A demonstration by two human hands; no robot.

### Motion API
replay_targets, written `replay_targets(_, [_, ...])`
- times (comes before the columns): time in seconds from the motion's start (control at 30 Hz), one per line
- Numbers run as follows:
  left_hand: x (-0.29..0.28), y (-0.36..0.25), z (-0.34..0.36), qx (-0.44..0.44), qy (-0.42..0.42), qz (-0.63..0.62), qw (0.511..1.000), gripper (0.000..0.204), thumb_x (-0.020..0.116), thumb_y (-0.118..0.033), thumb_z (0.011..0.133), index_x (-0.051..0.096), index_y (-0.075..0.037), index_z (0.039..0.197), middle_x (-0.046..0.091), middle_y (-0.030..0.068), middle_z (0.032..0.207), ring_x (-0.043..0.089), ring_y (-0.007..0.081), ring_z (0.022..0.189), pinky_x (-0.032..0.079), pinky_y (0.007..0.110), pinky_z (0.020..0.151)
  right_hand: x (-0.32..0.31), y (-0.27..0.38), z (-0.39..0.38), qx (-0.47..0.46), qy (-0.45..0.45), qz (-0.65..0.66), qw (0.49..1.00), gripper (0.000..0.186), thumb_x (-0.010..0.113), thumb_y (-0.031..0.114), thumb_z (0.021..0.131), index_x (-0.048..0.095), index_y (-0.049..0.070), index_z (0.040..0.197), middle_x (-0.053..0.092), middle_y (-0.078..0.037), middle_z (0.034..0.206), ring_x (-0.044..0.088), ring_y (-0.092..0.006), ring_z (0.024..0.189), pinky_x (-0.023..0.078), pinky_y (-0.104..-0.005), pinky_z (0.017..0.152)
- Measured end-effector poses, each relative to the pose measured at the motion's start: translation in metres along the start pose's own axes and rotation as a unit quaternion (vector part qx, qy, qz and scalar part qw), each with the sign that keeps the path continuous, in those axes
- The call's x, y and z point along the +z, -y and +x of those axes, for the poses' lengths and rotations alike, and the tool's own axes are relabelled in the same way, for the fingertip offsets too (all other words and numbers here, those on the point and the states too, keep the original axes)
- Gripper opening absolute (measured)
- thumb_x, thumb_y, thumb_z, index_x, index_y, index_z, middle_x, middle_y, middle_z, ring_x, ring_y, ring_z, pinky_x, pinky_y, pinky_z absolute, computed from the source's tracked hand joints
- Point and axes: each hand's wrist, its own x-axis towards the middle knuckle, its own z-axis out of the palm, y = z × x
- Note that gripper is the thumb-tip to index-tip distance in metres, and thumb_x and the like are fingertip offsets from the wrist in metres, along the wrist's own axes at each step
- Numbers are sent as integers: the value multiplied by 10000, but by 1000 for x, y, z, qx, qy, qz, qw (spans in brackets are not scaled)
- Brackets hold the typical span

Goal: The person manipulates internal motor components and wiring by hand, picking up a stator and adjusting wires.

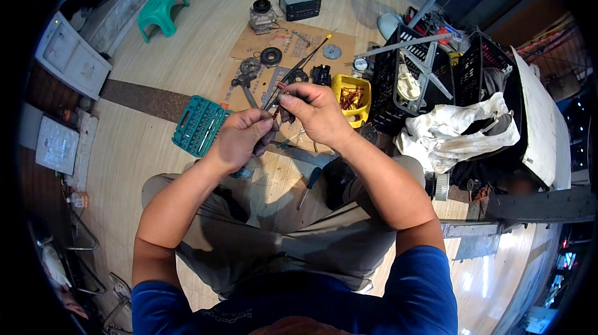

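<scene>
My left hand (240, 139) and my right hand (314, 111) meet over the cardboard (233, 95), fingers pinched close together. Between the fingertips is a thin, dark reddish piece (276, 111), too small to name. A long thin black rod with a yellow tip (329, 37) runs from near my fingers toward the far side; whether I hold it cannot be made out. Left of my left hand lies an open teal socket set case (198, 124). A yellow tub (367, 95) with copper-coloured bits stands right of my right hand. Beyond my hands lies a hammer (249, 93).
A black pulley ring (271, 56), a compressor-like part (263, 16) and a car radio (299, 6) lie farther off. A blue-handled screwdriver (309, 187) lies between my legs. Black crates (389, 108) and white cloth (455, 136) stand right; a green stool (163, 11) stands far left.
</scene>
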Motion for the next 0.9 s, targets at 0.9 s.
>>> replay_targets(0.9, [-2, 7, 19, 72, -102, 268, 955, 185, 535, -104, 930, 649, 34, 975, 629, 16, 772, 535, 79, 671, 430, 232, 611, 19, -26, 4, 58, -55, 49, 996, 169, 605, 159, 919, 599, 2, 857, 584, -9, 681, 527, -74, 610, 436, -239, 551])
